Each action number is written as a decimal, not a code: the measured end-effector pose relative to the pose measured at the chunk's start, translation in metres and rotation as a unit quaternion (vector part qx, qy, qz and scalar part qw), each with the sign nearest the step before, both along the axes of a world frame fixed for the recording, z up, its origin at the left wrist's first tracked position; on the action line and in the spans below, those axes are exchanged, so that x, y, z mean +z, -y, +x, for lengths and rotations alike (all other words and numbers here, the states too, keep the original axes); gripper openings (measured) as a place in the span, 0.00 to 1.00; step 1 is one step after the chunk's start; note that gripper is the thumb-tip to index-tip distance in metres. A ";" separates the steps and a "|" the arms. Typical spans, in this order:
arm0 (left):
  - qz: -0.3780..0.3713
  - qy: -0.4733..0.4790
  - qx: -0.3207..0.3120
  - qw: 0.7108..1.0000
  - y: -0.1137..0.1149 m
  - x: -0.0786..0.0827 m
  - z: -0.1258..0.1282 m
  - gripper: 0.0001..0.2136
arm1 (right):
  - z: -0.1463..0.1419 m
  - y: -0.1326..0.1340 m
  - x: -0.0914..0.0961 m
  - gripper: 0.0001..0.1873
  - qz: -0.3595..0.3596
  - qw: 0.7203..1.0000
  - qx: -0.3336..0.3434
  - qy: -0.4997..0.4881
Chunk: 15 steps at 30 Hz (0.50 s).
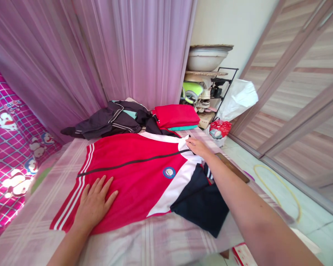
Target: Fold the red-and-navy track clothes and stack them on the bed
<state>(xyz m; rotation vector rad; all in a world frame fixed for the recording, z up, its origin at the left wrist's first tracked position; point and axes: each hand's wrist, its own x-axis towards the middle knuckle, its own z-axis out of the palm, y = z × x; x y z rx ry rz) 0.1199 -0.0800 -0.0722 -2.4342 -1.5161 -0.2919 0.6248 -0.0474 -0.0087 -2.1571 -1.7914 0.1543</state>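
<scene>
A red zip jacket (144,184) with white and dark navy panels lies front up across the bed, its dark zipper closed down the middle. A round blue badge (169,172) sits on its chest. My left hand (96,201) rests flat near the striped hem, fingers spread on the red cloth. At the other end, my right hand (197,146) has its fingers closed on the white collar (184,143) by the top of the zipper. One navy sleeve (202,199) is folded toward me; the far sleeve is partly hidden under the body.
Behind the jacket lie a heap of dark clothes (108,120) and a folded red garment (176,115). A plaid sheet (122,247) covers the bed. A shoe rack (224,87) with basins (207,59), a white bag (240,98) and a wardrobe (299,96) stand beyond the right side.
</scene>
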 end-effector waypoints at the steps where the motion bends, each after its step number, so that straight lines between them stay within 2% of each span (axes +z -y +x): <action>1: -0.001 -0.001 0.001 1.000 0.000 0.001 0.000 0.29 | 0.003 0.011 0.003 0.20 0.013 1.000 -0.003 -0.012; 6: -0.018 -0.006 0.015 1.000 -0.002 0.003 0.004 0.30 | 0.016 0.071 0.014 0.16 0.019 0.999 -0.010 -0.049; 12: -0.046 -0.003 0.029 0.998 -0.002 0.006 0.008 0.30 | 0.013 0.130 0.018 0.19 -0.021 0.994 0.066 -0.083; 13: -0.050 -0.003 0.031 0.998 -0.001 0.007 0.008 0.30 | 0.012 0.138 0.021 0.19 -0.031 0.996 0.061 -0.065; 15: -0.055 -0.005 0.033 0.998 -0.002 0.008 0.009 0.29 | 0.013 0.150 0.027 0.18 -0.046 0.999 -0.004 -0.003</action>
